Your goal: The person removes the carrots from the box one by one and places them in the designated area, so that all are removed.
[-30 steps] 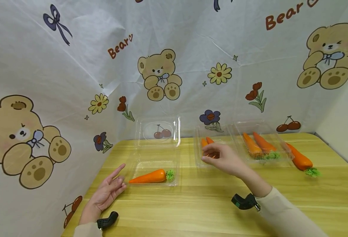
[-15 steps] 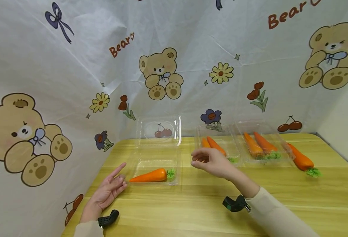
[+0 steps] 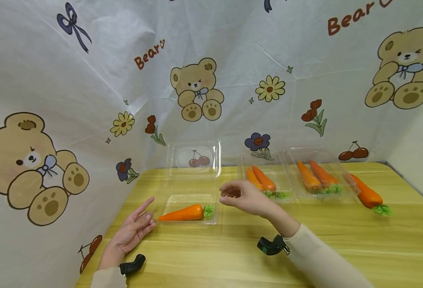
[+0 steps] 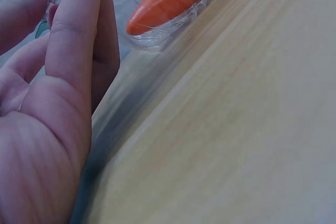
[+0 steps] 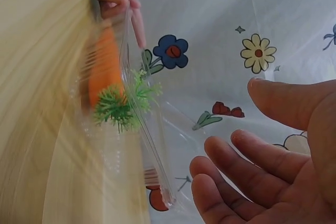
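Observation:
A clear plastic box [image 3: 189, 196] stands on the table with its lid [image 3: 194, 160] raised at the back. One orange carrot [image 3: 184, 213] with a green leafy top lies along its front, tip to the left. My left hand [image 3: 133, 232] is at the box's left front corner, index finger stretched out; whether it touches the plastic I cannot tell. Just right of the box hovers my right hand [image 3: 245, 198], fingers loosely bent and holding nothing. In the right wrist view, the fingers and thumb stand well apart, facing the box with the carrot's leaves [image 5: 116, 109].
Two more clear boxes stand at the back right. The nearer-middle box [image 3: 285, 196] and the farther box [image 3: 344, 190] each show two carrots. Beside them lies a loose carrot [image 3: 367, 194]. A bear-print cloth [image 3: 233, 48] hangs behind the wooden table [image 3: 211, 256].
My right hand has moved left, from over the middle box toward the box with the raised lid, uncovering the carrots behind it. The left hand stays in place.

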A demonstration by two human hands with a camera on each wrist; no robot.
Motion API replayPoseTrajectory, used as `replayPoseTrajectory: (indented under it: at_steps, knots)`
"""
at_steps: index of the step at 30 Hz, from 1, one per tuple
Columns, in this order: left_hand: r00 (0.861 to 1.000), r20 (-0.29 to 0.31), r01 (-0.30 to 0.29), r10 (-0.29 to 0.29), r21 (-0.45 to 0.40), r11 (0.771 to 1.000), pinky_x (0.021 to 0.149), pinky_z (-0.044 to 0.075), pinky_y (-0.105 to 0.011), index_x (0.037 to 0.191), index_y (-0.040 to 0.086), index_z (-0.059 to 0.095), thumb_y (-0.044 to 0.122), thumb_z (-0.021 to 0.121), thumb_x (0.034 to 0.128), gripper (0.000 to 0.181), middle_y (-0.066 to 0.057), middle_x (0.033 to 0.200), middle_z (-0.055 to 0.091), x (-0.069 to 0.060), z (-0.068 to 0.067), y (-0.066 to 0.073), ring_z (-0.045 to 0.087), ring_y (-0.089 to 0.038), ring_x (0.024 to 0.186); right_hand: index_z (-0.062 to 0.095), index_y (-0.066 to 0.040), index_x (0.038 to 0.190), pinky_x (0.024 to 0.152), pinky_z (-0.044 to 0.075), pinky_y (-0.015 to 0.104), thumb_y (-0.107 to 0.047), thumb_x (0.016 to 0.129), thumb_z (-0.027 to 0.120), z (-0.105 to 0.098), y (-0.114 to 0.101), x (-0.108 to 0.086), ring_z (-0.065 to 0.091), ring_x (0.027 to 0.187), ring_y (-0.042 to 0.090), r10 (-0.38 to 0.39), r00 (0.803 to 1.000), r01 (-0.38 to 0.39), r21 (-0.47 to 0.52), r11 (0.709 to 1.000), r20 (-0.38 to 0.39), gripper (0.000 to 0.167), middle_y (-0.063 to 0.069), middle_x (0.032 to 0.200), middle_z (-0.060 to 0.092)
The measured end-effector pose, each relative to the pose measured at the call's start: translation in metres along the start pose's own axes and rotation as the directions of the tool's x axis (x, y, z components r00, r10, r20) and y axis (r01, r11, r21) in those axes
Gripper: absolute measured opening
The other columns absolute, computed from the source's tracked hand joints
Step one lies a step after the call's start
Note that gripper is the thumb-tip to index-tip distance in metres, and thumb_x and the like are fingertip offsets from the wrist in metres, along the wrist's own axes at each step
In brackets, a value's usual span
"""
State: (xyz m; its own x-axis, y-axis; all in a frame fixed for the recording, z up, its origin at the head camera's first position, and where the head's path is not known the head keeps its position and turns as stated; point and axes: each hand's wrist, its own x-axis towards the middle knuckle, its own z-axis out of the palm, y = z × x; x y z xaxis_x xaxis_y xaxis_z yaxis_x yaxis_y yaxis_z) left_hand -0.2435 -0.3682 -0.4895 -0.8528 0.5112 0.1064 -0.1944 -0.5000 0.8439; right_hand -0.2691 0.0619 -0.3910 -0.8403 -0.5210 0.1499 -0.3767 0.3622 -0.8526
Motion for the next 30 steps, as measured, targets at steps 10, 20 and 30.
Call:
replayPoseTrajectory:
  at_steps: [10, 20, 30]
  knots:
    - [1.0, 0.016, -0.001, 0.001, -0.009, 1.0, 0.103, 0.057, -0.026, 0.166, 0.019, -0.006, -0.006, 0.023, 0.1104, 0.068, 0.0, 0.108, 0.058, -0.001, -0.001, 0.0, 0.069, -0.014, 0.105, 0.069, -0.009, 0.124, 0.093, 0.058, 0.035, -0.028, 0.098, 0.073, 0.018, 0.0, 0.02, 0.067, 0.106, 0.02, -0.002, 0.997, -0.003, 0.07, 0.998, 0.071, 0.033, 0.005, 0.113, 0.073]
    - [1.0, 0.027, -0.001, 0.002, -0.017, 1.0, 0.102, 0.057, -0.026, 0.167, 0.019, -0.005, -0.007, 0.021, 0.1101, 0.067, 0.0, 0.108, 0.057, -0.002, -0.001, -0.002, 0.069, -0.014, 0.105, 0.069, -0.006, 0.126, 0.096, 0.058, 0.034, -0.029, 0.098, 0.072, 0.033, -0.003, 0.04, 0.067, 0.105, 0.016, 0.031, 0.992, -0.045, 0.114, 0.993, 0.124, 0.036, 0.006, 0.114, 0.073]
    - [0.999, 0.033, 0.005, -0.004, -0.021, 1.0, 0.103, 0.057, -0.027, 0.166, 0.018, -0.008, -0.007, 0.022, 0.1103, 0.068, -0.001, 0.108, 0.057, 0.0, -0.002, 0.001, 0.068, -0.015, 0.106, 0.066, -0.003, 0.13, 0.101, 0.057, 0.039, -0.022, 0.098, 0.072, 0.04, -0.005, 0.061, 0.066, 0.109, 0.018, 0.049, 0.976, -0.086, 0.166, 0.982, 0.21, 0.038, 0.008, 0.12, 0.071]
